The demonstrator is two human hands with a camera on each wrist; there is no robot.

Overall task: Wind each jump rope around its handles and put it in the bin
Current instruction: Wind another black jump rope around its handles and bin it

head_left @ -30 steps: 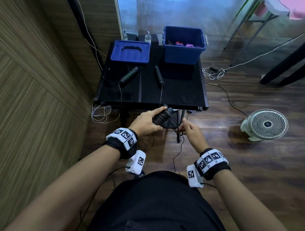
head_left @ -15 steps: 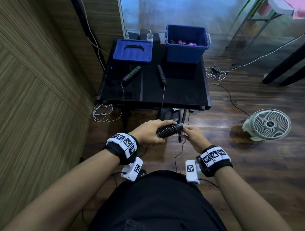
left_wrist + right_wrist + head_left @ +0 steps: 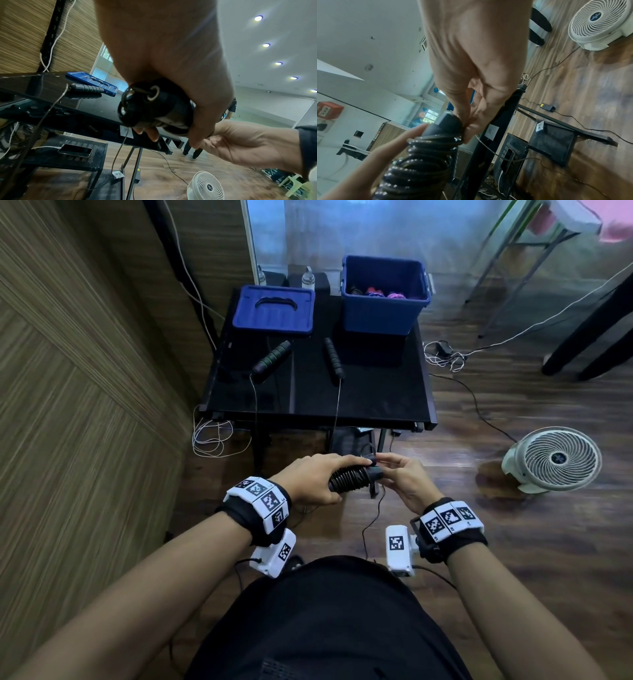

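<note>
**Ana:** Head view first. Where is the rope being wound?

**Ben:** Low in front of the body, short of the table (image 3: pixel 376 405). The left hand (image 3: pixel 315 479) is wrapped over the paired handles (image 3: pixel 349 479), which already carry many turns of black cord. Their long axis runs left to right, tilted a little up toward the right hand (image 3: pixel 404 484), which pinches the cord at that free end. The bin (image 3: pixel 383 309) stands on the far right of the table, straight ahead, well apart from both hands. The right hand seems nearer to it.

**Ana:** And the rest?

**Ben:** Another rope lies unwound: one handle (image 3: pixel 272 359) near the lid (image 3: pixel 274 309), the other handle (image 3: pixel 333 356) just before the bin, their cords falling over the near edge.

**Ana:** Left wrist view?

**Ben:** The butt ends of the handles (image 3: pixel 145 102) point at the camera, fingers (image 3: pixel 152 134) curled beneath; a loose strand (image 3: pixel 120 148) hangs down.

**Ana:** Right wrist view?

**Ben:** Coils (image 3: pixel 419 162) run up to a bare handle tip (image 3: pixel 447 121), where thumb and fingers pinch the cord. I judge the tail end needs tucking next.
</note>
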